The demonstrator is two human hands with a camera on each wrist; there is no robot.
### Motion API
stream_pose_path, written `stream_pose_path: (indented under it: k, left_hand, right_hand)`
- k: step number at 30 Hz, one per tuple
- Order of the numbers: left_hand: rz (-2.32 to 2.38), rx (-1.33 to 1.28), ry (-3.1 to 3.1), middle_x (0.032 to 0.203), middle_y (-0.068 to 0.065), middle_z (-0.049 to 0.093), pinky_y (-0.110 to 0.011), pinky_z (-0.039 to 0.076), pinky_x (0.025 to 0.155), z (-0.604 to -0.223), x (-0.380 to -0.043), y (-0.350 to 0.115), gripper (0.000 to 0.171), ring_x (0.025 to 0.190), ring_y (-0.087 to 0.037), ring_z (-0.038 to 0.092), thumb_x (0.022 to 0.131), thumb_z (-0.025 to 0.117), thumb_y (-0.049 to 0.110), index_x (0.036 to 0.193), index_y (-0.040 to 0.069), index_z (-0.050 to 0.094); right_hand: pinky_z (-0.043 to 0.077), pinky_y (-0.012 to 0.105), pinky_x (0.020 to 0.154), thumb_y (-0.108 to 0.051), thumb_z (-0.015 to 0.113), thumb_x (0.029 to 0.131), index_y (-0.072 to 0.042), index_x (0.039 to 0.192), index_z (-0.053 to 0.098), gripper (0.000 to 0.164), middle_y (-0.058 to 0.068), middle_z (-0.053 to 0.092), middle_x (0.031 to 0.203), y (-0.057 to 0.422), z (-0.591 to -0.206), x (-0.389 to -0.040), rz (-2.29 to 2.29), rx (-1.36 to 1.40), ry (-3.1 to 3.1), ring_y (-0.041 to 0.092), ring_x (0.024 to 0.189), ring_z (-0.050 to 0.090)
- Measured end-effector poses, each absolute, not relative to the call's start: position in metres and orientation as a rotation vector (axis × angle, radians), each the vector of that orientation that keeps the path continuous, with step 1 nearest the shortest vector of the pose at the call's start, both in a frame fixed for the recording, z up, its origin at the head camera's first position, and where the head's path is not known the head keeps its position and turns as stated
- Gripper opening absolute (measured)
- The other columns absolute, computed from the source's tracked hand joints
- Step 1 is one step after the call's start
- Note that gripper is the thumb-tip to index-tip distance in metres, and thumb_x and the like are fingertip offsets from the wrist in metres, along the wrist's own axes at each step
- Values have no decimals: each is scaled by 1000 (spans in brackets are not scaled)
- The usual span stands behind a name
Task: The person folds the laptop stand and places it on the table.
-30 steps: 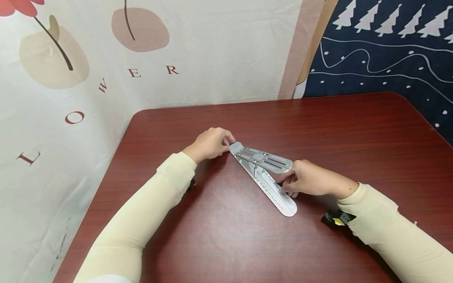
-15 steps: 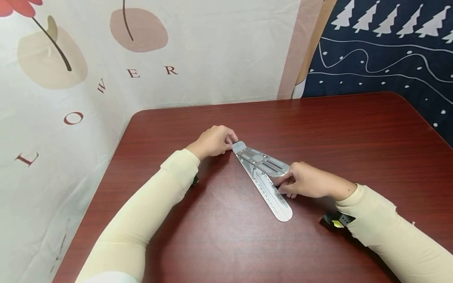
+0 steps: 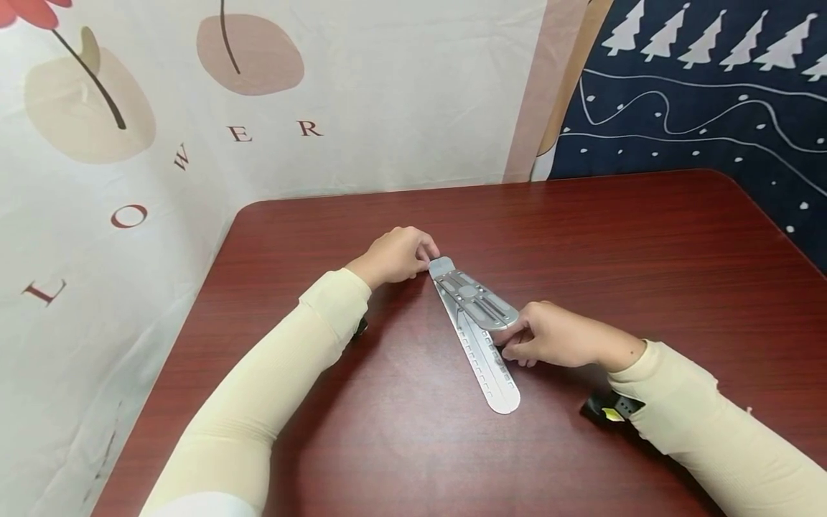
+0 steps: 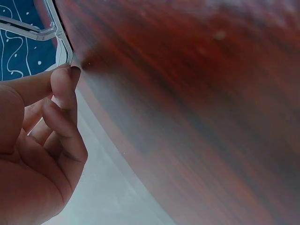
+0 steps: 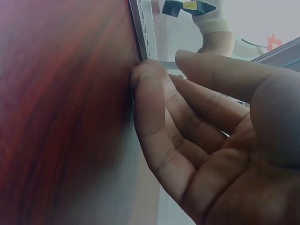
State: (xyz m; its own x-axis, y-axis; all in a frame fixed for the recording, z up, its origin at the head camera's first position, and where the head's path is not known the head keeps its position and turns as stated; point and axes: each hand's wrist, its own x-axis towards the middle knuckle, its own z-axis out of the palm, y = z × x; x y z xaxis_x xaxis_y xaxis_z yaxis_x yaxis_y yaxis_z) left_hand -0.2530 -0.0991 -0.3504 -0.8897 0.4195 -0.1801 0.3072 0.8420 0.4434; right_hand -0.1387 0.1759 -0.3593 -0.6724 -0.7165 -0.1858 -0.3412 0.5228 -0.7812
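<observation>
A silver folding metal stand [image 3: 481, 359] rests on the table, with a long notched base and a slotted upper plate [image 3: 477, 299] raised at an angle from the far joint. My left hand [image 3: 395, 255] pinches the far rounded end between thumb and finger; the left wrist view shows the fingertips meeting at that end. On the near right side, my right hand [image 3: 549, 334] has its curled fingers at the base's long edge, partly beneath the upper plate. In the right wrist view, those fingertips [image 5: 149, 89] meet the base edge close to the tabletop.
The reddish-brown table [image 3: 362, 445] runs back to a pale printed cloth [image 3: 400, 93] and a dark blue cloth [image 3: 685, 108] with white trees. A black device [image 3: 604, 411] sits under the right wrist.
The stand's near end has swung left and toward me, and the upper plate tilts along with it. My left hand has shifted slightly right; my right hand has moved a little left and nearer.
</observation>
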Motion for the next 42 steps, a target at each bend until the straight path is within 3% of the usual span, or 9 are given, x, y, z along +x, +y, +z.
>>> stream_pose_path:
  k: [6,18,25,32,42]
  left_hand:
    - [580,578,2763,94,5,76,-38,48,92,-351,-256,-95,21,63,-8,68,91,68,8,108,20,73]
    - [561,603,2773,94,5,76,-38,48,92,-350,-256,-88,21,65,-9,68,92,66,9,108,20,73]
    - [566,612,2766,95,6,76,-40,46,100,-352,-258,-86,19,65,-9,68,93,66,9,106,20,74]
    - [572,644,2767,94,6,76,-35,49,89,-351,-259,-81,19,67,-9,67,93,67,9,104,21,75]
    - [564,666,2755,97,6,75,-34,49,89,-349,-257,-76,19,82,-11,66,92,66,8,102,22,75]
  right_hand:
    - [42,18,50,-3,71,84,-3,102,78,18,-6,64,61,173,-361,-137,-991,-883,2322,1,55,55]
    - [45,19,49,-3,70,86,1,103,76,18,-5,64,62,168,-361,-132,-996,-894,2304,1,56,56]
    - [48,20,52,-3,69,88,3,108,74,22,-4,67,67,166,-362,-130,-1000,-925,2270,-2,58,56]
    - [52,20,60,-5,69,89,3,108,74,21,-3,71,73,165,-362,-128,-1003,-996,2259,-4,62,58]
    - [52,20,65,-9,69,91,0,105,76,18,-4,74,83,162,-363,-126,-986,-1075,2277,-5,70,58]
